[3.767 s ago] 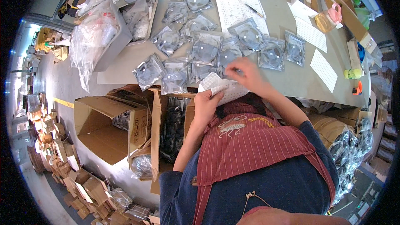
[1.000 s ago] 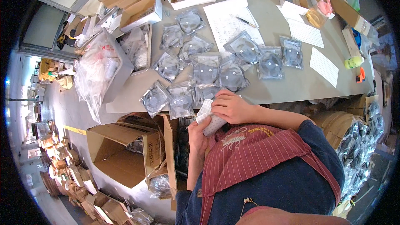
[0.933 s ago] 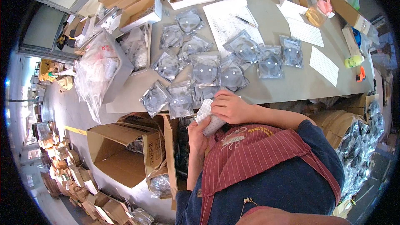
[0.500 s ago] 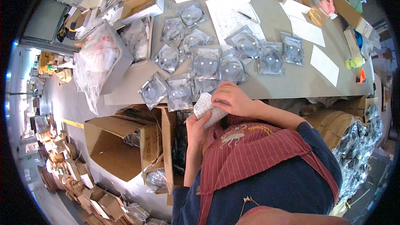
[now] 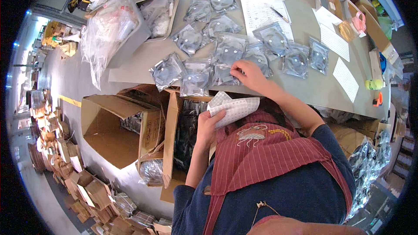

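My left hand (image 5: 209, 127) grips a curled white label sheet (image 5: 239, 109) covered in rows of small marks, thumb on top, in front of the table edge. Above it, my right hand (image 5: 249, 75) reaches over the table with its fingers pinched together at a clear zip bag (image 5: 223, 76) in the nearest row. Whatever is between those fingertips is too small to tell. Dark coiled cables appear to fill the bags around it, such as one bag (image 5: 229, 48) just behind. Several bags carry a small round white label.
Behind the bags lie a written paper (image 5: 261, 13) and a pen (image 5: 279, 15). More dotted sheets (image 5: 346, 79) are on the right, near an orange tape roll (image 5: 378, 100). A grey bin (image 5: 126, 43) with plastic bags stands left. Below the table edge sits an open carton (image 5: 113, 135).
My right hand has left the label sheet and moved forward onto a bag at the front of the table. The sheet has opened out in my left hand. The view has shifted.
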`<state>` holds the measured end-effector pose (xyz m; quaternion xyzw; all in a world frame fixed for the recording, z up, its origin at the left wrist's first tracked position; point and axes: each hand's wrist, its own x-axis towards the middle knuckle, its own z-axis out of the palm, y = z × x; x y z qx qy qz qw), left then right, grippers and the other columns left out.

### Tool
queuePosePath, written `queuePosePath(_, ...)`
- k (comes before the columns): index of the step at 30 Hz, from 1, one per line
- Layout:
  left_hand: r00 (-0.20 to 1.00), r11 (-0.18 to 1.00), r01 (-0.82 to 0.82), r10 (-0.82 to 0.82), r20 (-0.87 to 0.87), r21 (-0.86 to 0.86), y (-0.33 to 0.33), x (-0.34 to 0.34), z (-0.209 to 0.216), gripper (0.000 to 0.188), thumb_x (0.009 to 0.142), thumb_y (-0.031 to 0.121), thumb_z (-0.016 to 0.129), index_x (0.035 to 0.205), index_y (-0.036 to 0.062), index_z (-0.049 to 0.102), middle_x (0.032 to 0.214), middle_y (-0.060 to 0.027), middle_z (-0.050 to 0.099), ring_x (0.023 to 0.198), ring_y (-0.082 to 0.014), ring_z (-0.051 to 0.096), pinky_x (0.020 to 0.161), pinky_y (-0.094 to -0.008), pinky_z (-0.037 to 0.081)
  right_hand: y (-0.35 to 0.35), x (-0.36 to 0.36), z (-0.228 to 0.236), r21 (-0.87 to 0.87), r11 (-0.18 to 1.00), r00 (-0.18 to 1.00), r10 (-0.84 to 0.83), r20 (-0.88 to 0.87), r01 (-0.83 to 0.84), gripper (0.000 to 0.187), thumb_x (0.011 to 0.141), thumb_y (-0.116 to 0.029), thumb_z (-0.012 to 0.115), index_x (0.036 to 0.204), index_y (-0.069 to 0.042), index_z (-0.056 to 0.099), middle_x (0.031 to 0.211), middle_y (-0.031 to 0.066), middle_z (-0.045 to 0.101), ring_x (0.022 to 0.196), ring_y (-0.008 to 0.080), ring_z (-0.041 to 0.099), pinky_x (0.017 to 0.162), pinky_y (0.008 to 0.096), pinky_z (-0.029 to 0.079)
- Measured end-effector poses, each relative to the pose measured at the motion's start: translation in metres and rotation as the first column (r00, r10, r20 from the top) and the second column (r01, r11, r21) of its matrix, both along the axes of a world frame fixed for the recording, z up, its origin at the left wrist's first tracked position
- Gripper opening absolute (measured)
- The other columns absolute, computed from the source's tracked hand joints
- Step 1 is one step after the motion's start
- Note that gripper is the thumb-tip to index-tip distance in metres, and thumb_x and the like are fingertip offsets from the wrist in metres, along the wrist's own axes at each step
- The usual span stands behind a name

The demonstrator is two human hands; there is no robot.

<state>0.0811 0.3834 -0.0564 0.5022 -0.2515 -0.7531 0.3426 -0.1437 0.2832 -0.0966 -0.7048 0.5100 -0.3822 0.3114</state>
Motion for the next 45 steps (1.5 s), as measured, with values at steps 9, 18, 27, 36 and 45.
queuePosePath(9, 0.995, 0.996, -0.091, 0.092, -0.044, 0.025, 0.008, 0.007, 0.002, 0.024, 0.089, 0.003, 0.065, 0.11, -0.0097, 0.064, 0.104, -0.0149, 0.069, 0.091, -0.0205, 0.068, 0.082, -0.0332, 0.055, -0.044, -0.01, -0.029, -0.188, 0.981, 0.952, -0.012, -0.305, -0.048, 0.012, 0.088, -0.016, 0.063, 0.096, -0.007, 0.061, 0.093, 0.0082, 0.067, 0.09, 0.0311, 0.062, 0.091, 0.0422, 0.044)
queuePosePath(18, 0.983, 0.986, -0.165, 0.167, -0.074, 0.035, 0.003, 0.013, 0.0, 0.025, 0.089, 0.005, 0.064, 0.11, -0.0097, 0.064, 0.104, -0.0159, 0.069, 0.089, -0.0213, 0.069, 0.082, -0.0342, 0.055, -0.029, -0.017, -0.026, -0.337, 0.895, 0.819, 0.051, -0.571, -0.29, 0.016, 0.086, -0.018, 0.065, 0.096, -0.006, 0.064, 0.104, 0.0069, 0.067, 0.107, 0.0247, 0.06, 0.104, 0.0439, 0.039)
queuePosePath(27, 0.966, 0.974, -0.225, 0.223, -0.132, 0.001, -0.004, 0.021, -0.005, 0.026, 0.091, 0.008, 0.063, 0.111, -0.0081, 0.063, 0.103, -0.0138, 0.069, 0.088, -0.0206, 0.068, 0.08, -0.0338, 0.055, 0.025, 0.021, 0.05, -0.213, 0.883, 0.893, 0.355, -0.278, -0.418, 0.02, 0.083, -0.018, 0.068, 0.1, -0.007, 0.065, 0.105, 0.0074, 0.066, 0.108, 0.0272, 0.059, 0.106, 0.0453, 0.038)
queuePosePath(36, 0.962, 0.996, -0.065, 0.08, -0.263, 0.065, -0.006, 0.038, 0.003, 0.034, 0.088, 0.004, 0.065, 0.119, -0.0082, 0.059, 0.111, -0.0151, 0.066, 0.1, -0.0236, 0.066, 0.087, -0.0362, 0.054, 0.038, 0.05, 0.046, -0.122, 0.894, 0.898, 0.412, -0.155, -0.431, 0.021, 0.083, -0.012, 0.069, 0.101, -0.006, 0.059, 0.103, 0.0106, 0.06, 0.104, 0.0333, 0.056, 0.092, 0.0425, 0.044)
queuePosePath(45, 0.932, 0.974, -0.182, 0.215, -0.291, 0.138, -0.001, 0.039, 0.0, 0.033, 0.088, 0.004, 0.065, 0.119, -0.006, 0.06, 0.11, -0.0136, 0.067, 0.101, -0.0229, 0.066, 0.087, -0.0361, 0.053, 0.032, 0.059, 0.047, -0.115, 0.899, 0.902, 0.405, -0.148, -0.422, 0.018, 0.081, -0.012, 0.073, 0.095, -0.007, 0.063, 0.101, 0.0087, 0.063, 0.107, 0.0327, 0.056, 0.095, 0.0426, 0.045)
